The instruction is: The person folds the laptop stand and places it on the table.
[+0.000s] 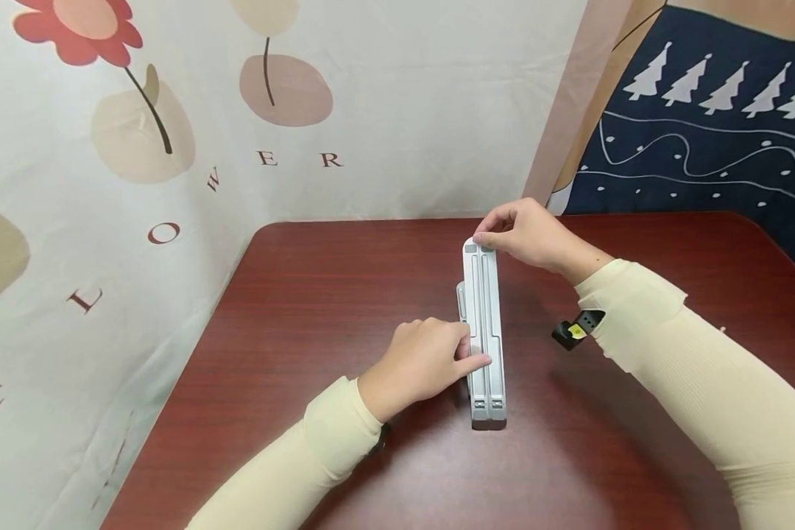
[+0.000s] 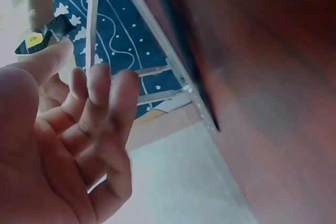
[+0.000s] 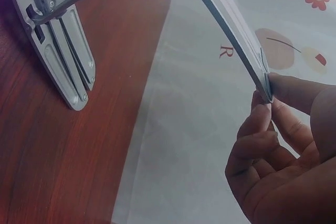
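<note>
On the reddish-brown table, the right hand pinches a slotted silver metal folding stand by its far-edge-side end; the left hand is relaxed beside it.

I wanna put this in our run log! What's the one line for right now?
silver stand: partly unfolded on table | right hand: pinches its raised end | left hand: beside it, contact unclear

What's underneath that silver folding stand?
The silver folding stand is over the reddish-brown table, whose surface shows around the stand's base. The patch directly beneath that base is covered and cannot be seen.
</note>
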The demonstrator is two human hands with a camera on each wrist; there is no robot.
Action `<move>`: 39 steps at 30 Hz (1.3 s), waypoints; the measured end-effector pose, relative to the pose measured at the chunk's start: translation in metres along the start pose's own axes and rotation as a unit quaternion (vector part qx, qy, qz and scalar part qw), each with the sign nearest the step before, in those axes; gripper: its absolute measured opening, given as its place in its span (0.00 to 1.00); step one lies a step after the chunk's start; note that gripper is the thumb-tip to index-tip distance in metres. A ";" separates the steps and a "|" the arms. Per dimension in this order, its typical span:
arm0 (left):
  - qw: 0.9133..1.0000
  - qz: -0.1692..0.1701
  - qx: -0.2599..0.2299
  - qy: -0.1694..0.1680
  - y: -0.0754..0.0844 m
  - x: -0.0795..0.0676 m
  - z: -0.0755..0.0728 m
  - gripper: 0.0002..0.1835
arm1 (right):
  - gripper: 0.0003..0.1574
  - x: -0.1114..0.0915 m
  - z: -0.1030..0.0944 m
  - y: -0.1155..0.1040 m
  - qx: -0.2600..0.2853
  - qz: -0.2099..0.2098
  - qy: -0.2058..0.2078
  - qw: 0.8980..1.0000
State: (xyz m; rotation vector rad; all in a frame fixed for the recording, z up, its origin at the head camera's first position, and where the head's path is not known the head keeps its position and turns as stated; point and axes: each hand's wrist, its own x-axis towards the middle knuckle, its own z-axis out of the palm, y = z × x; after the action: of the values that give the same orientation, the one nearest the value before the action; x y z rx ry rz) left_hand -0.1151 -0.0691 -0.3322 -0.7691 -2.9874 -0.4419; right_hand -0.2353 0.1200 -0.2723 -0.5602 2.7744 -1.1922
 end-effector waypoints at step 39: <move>0.999 -0.028 0.030 0.008 0.007 0.005 0.003 0.20 | 0.07 -0.014 -0.003 0.006 0.006 0.026 0.028 0.999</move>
State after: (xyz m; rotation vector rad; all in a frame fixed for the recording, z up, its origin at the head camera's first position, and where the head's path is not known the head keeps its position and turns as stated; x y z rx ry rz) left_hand -0.1161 -0.0595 -0.3330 -0.6754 -2.9973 -0.3561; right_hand -0.2247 0.1312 -0.2757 -0.4565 2.8063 -1.2319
